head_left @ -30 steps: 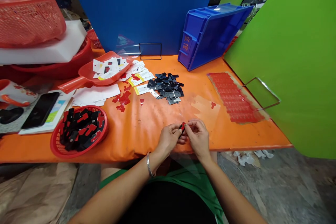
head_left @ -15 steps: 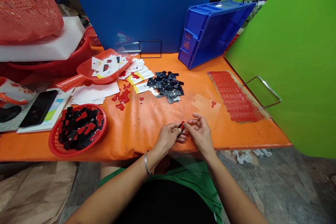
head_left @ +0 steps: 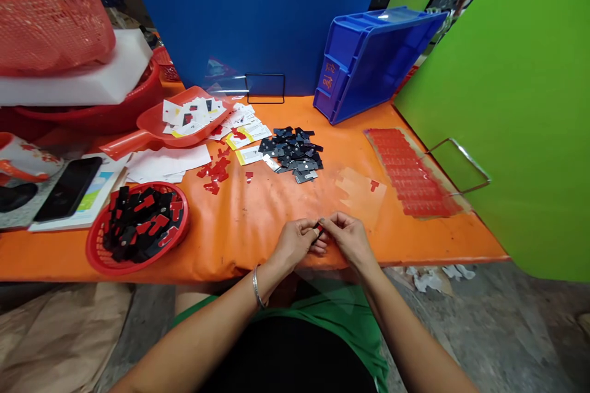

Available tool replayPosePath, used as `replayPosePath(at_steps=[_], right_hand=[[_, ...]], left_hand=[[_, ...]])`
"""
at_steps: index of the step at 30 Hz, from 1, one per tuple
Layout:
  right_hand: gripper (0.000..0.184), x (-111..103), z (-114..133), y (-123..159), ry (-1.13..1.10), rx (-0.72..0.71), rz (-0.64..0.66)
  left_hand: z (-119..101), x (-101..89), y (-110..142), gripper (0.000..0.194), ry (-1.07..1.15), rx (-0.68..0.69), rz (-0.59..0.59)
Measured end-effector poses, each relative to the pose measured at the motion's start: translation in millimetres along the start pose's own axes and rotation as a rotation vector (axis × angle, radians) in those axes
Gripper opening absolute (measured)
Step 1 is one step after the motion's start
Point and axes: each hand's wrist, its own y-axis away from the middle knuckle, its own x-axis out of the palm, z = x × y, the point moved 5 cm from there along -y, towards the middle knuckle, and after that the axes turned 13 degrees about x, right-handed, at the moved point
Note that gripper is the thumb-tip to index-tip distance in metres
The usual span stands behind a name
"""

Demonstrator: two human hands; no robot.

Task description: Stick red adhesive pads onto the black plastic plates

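Near the front edge of the table, my left hand [head_left: 294,241] pinches a small flat black piece [head_left: 316,235] with a red T-shaped film piece [head_left: 321,228] on it. My right hand [head_left: 349,234] meets it from the other side, thumb and fingertips closed on the red piece's upper end. Fingers cover most of both pieces. Beyond my hands lies a heap of black pieces [head_left: 295,152]. To its left are loose red film pieces [head_left: 216,172]. A red basket [head_left: 92,249] at the left holds black pieces with red shapes on them.
A translucent sheet [head_left: 357,190] with one red piece lies on the orange table [head_left: 230,227]. Farther right is a red film sheet [head_left: 410,172]. A blue crate [head_left: 378,67] stands tilted at the back. A red dustpan [head_left: 152,129] holds paper cards. A phone [head_left: 69,187] lies left.
My right hand has lowered slightly and its fingers have drawn together over the top of the black piece. Less of the red piece shows now. My left hand keeps its hold.
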Motion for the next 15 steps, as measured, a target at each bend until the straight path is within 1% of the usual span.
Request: replayPosePath(at_steps=[3, 6, 8, 10, 11, 12, 13, 14, 15], right_hand=[[0.041, -1, 0, 1, 0.033, -0.013, -0.041], [0.048, -3, -4, 1, -0.026, 0.082, -0.096], [0.050, -2, -6, 2, -0.092, 0.133, -0.098], [0.051, -1, -6, 2, -0.141, 0.144, -0.087], [0.052, 0, -6, 2, -0.149, 0.142, -0.087], [0.052, 1, -6, 2, -0.144, 0.141, -0.090], [0.052, 1, -6, 3, -0.132, 0.137, -0.092], [0.051, 2, -6, 3, -0.112, 0.130, -0.090], [0.050, 3, -6, 3, -0.084, 0.119, -0.080]], left_hand=[[3, 0.8, 0, 0.015, 0.021, 0.014, -0.008], [-4, 1.7, 5, 0.018, 0.055, 0.043, -0.044], [-22, 1.7, 14, 0.022, 0.086, 0.094, -0.042], [-49, -3.1, 28, 0.028, 0.096, 0.171, -0.018], [-66, -9.8, 35, 0.031, 0.079, 0.216, -0.016], [-84, -21.0, 43, 0.034, 0.038, 0.275, -0.041], [-101, -36.7, 51, 0.037, -0.037, 0.339, -0.093], [-119, -56.4, 59, 0.039, -0.140, 0.403, -0.168], [-136, -79.7, 67, 0.039, -0.261, 0.480, -0.275]])
